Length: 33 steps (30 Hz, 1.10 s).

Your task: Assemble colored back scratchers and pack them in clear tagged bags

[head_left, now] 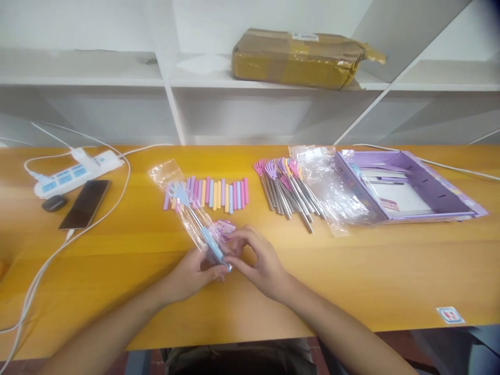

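Note:
Between my hands lies a light blue back scratcher (211, 242) with a hand-shaped head and a metal rod, inside a clear plastic bag (191, 221). My left hand (199, 273) grips the bagged handle from below. With thumb and fingers my right hand (255, 260) pinches the bag near the handle's lower end. A small purple printed card (224, 227) shows beside the handle; whether it is in the bag I cannot tell. Behind the scratcher's head runs a row of pastel handle tubes (216, 195). To the right sits a pile of back scratcher rods (291, 190) with coloured hand heads.
Clear plastic bags (332, 187) lie beside a purple open box (441, 214) at the right. At the left are a power strip (64, 179), a phone (85, 204), a black earbud case (54, 203) and white cables. A taped parcel (297, 60) rests on the shelf.

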Motion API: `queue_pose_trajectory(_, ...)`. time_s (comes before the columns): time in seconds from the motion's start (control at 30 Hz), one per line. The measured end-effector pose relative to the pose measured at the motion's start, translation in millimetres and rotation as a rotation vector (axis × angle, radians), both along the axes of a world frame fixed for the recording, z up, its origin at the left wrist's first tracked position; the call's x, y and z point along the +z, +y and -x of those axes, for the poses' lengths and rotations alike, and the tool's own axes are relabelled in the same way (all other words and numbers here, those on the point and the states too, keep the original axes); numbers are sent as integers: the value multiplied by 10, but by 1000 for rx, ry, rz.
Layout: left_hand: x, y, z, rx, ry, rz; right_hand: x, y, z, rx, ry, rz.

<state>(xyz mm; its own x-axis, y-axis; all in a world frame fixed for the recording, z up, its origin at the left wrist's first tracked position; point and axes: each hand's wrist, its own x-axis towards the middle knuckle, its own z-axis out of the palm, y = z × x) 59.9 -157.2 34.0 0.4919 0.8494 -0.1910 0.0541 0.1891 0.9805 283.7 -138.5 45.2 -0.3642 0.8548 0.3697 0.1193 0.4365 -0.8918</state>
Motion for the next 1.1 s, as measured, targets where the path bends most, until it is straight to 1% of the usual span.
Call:
queue_pose_trajectory(0.07,23,-8,-2,3,-28,14,0,-3,-8,31,36,171)
queue_pose_trajectory(0.17,48,-8,-5,-3,-72,11,41,-15,-23,175,36,510)
queue_pose_trajectory(0.2,55,-6,-6,0,-81,16,60,-20,-25,226,27,590)
queue_pose_trajectory(0.23,61,-3,-8,3,-86,23,79,-25,-26,269,16,635)
queue_pose_trajectory(0.27,67,-2,-10,4,-89,30,95,-29,-25,302,4,649)
queue_pose_trajectory(0.33,77,-2,-11,2,-80,36,118,-33,-20,336,-11,618)
queue_pose_trajectory(0.4,78,-8,-6,-11,-51,18,127,-30,-13,356,-19,555)
queue_pose_trajectory(0.5,58,-21,13,-24,4,-7,129,-20,-5,365,-9,462)
queue_pose_trajectory(0.57,38,-28,27,-32,31,-9,126,-17,1,376,-1,430)
queue_pose_trajectory(0.67,19,-27,30,-45,14,-5,105,-21,7,404,26,422)
queue_pose_trajectory(0.8,30,-13,9,-41,-85,17,56,-39,18,426,81,423)
queue_pose_trajectory(0.97,57,-8,7,-58,-159,39,48,-80,48,409,142,423)
queue_pose_trajectory(1.1,47,-34,18,-77,-203,38,40,-108,78,402,194,442)
